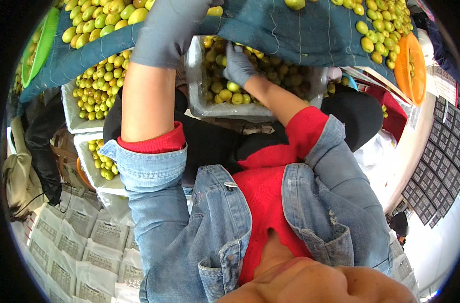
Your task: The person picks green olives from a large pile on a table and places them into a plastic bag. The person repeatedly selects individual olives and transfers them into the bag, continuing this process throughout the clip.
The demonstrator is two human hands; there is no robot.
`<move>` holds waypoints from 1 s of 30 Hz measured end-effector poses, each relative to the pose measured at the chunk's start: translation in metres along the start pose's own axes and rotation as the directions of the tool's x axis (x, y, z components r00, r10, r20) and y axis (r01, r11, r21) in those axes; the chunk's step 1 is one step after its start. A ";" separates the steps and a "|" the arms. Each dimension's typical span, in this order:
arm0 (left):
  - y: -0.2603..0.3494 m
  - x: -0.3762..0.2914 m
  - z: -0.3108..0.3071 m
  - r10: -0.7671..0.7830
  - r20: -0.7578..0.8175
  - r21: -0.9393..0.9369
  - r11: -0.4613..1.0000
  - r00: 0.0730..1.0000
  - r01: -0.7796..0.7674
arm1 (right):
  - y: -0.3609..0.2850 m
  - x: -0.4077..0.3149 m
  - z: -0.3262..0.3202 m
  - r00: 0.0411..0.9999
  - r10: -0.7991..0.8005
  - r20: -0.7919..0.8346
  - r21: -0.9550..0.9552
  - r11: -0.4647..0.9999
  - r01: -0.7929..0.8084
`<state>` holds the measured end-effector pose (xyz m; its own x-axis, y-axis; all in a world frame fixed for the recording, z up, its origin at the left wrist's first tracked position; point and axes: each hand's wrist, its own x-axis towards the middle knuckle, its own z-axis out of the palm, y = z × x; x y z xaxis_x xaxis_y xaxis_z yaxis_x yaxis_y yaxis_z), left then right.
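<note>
My left hand (173,30), in a grey glove, reaches over the blue cloth-covered table (249,26). Its fingers are cut off by the top edge, so any grip is hidden. Below the table's near edge, my right hand (240,66), also grey-gloved, is down inside a plastic-lined white crate (199,108) of green-yellow fruits (225,94) that look like jujubes. Its fingers are spread, and no fruit shows in its grasp. One brighter green fruit (233,86) lies right beside this hand. The cloth's edge shades the crate's far side.
Fruit piles (101,21) lie on the cloth at left and right (383,26). A green basket (44,49) and an orange basket (410,72) stand at the table's ends. Two white crates of fruit (99,91) (103,161) are at left. Another person's dark sleeve (44,144) shows there.
</note>
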<state>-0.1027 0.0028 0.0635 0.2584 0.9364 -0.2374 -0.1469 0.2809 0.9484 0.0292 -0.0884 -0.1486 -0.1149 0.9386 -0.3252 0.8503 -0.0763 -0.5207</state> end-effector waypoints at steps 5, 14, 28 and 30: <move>0.000 -0.005 -0.008 0.014 -0.013 -0.010 1.000 1.000 -0.014 | -0.001 -0.032 0.008 0.924 -0.287 0.251 -0.273 0.895 0.352; -0.007 0.000 0.007 0.051 0.023 0.086 0.995 0.998 -0.053 | 0.068 -0.075 0.018 0.731 -0.664 0.158 -0.113 0.723 0.681; -0.008 -0.002 0.016 -0.014 0.049 0.110 0.994 0.999 0.009 | 0.155 -0.055 -0.024 0.818 -0.395 0.419 -0.368 0.749 0.550; -0.015 -0.001 0.010 -0.014 0.063 0.116 0.993 0.998 0.007 | 0.144 -0.055 -0.052 0.847 -0.203 0.491 -0.352 0.843 0.406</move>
<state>-0.0911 -0.0042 0.0513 0.3202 0.9172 -0.2373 -0.0338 0.2613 0.9647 0.1843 -0.1332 -0.1649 -0.5223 0.6454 -0.5573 0.8511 0.4356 -0.2931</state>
